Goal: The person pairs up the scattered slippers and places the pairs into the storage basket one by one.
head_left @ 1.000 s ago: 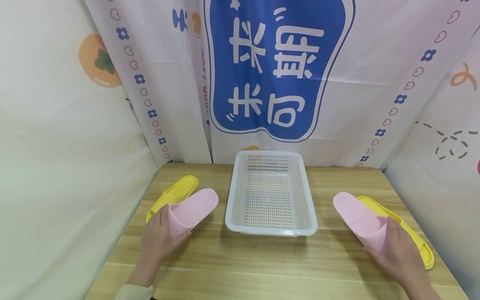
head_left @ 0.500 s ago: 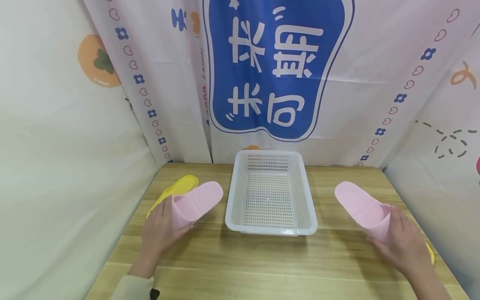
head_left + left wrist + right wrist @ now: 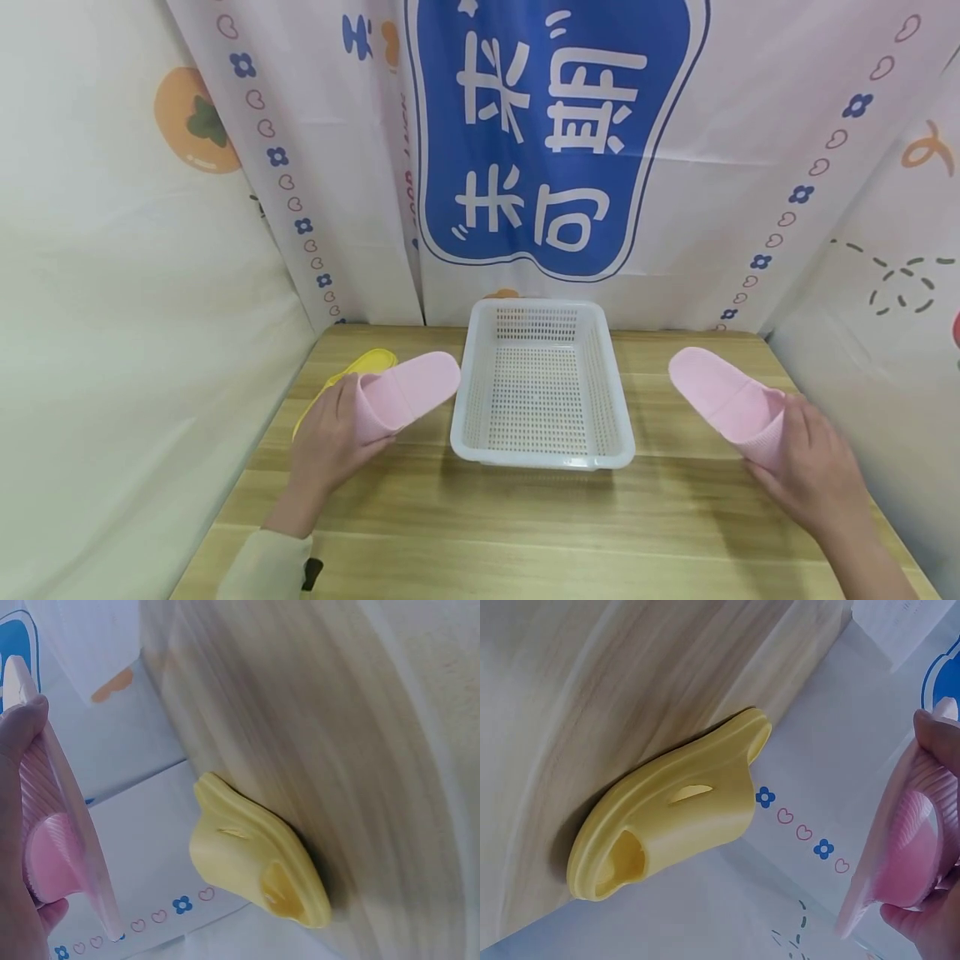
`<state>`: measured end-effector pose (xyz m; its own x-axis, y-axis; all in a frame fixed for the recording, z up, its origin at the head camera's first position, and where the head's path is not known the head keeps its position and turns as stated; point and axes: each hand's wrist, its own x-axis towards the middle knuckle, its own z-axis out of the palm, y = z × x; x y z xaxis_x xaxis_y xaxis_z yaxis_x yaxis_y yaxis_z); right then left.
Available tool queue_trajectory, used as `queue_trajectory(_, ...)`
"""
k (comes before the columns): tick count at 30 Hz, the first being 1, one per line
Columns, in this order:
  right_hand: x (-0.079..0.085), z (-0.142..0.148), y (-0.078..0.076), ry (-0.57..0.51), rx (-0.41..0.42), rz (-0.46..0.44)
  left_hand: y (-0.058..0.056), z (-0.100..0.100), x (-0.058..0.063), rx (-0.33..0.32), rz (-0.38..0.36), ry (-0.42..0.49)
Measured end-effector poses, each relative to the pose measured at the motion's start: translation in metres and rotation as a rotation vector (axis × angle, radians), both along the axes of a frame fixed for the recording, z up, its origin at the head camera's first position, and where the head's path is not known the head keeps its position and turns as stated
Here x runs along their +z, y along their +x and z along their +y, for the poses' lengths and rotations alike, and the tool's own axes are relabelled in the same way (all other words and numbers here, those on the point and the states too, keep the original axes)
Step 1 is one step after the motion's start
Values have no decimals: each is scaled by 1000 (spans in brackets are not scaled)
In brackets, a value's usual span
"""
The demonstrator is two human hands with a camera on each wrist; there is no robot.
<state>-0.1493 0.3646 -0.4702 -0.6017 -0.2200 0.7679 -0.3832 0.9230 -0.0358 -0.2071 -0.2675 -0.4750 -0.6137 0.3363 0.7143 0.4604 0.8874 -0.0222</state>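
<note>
My left hand [image 3: 327,437] grips a pink slipper [image 3: 416,387] by its strap end, its heel pointing up and right toward the basket. The other pink slipper [image 3: 708,387] is in my right hand [image 3: 817,467], heel pointing up and left. Both slippers are held above the table, as the wrist views show. Behind my left hand a yellow slipper [image 3: 251,851] lies on the table, partly covered in the head view. A second yellow slipper [image 3: 671,810] rests on the table below my right hand; in the head view the hand and pink slipper hide it.
A white perforated plastic basket [image 3: 468,408] stands at the middle back of the wooden table [image 3: 525,533]. Printed cloth [image 3: 360,167] hangs behind it, and cloth walls rise at both sides.
Both hands have lifted the pink slippers up and away from the yellow ones. The left one has moved right toward the basket. The right yellow slipper has become hidden in the head view.
</note>
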Motion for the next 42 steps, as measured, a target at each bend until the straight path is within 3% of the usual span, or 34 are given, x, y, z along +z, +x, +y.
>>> queue_trajectory(6, 4, -1, -1, 12, -13, 23, -5, 5, 9, -42, 68, -5)
queue_trajectory(12, 9, -7, -5, 18, -15, 168, -9, 13, 18, -70, 113, -3)
queue_trajectory(16, 13, -10, -7, 22, -10, 204, -12, 18, 23, -87, 110, -15)
queue_trajectory(24, 18, -12, -10, 35, 25, 189, -20, 29, 30, -132, 53, -62)
queue_trajectory(31, 22, -15, -11, 43, 51, 156, -22, 38, 38, -131, -1, -106)
queue_trajectory(42, 27, -22, -17, 42, 108, 117, -28, 53, 42, -196, 62, -144)
